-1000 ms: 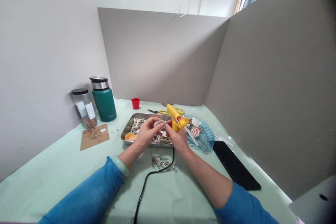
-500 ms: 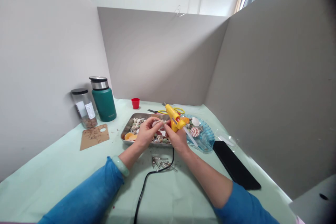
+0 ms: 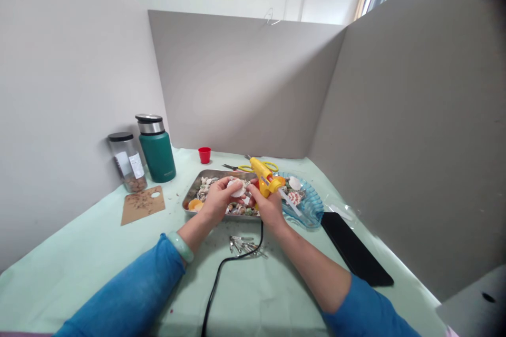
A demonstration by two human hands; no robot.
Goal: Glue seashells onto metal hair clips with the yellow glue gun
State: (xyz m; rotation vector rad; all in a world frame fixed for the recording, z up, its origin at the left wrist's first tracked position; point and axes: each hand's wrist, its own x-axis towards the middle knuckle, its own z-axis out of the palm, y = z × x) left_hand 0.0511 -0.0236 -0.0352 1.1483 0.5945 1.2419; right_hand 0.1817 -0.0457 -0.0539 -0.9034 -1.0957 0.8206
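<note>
Over the metal tray (image 3: 190, 196), my left hand (image 3: 216, 201) pinches a white seashell (image 3: 235, 188) between thumb and fingers. My right hand (image 3: 270, 209) is closed round a yellow hot glue gun (image 3: 261, 171), whose white glue stick (image 3: 290, 201) sticks out at the back towards me. The right fingertips come close to the shell; whether they touch it I cannot tell. Small shells and pebbles (image 3: 243, 210) fill the tray under my hands. From the gun a black cord (image 3: 221, 268) runs down the table towards me.
A blue scalloped dish (image 3: 314, 205) with shells stands right of the tray, beside a black slab (image 3: 356, 250). Several metal clips (image 3: 245, 246) lie in front. Yellow-handled scissors (image 3: 245, 168) and a red cup (image 3: 204, 155) are behind. Left are a green bottle (image 3: 157, 155), a jar (image 3: 128, 163) and a brown card (image 3: 143, 205).
My left hand has turned the shell so its white face shows more. The right fingers have drawn slightly away from it; the glue gun has shifted a little to the right.
</note>
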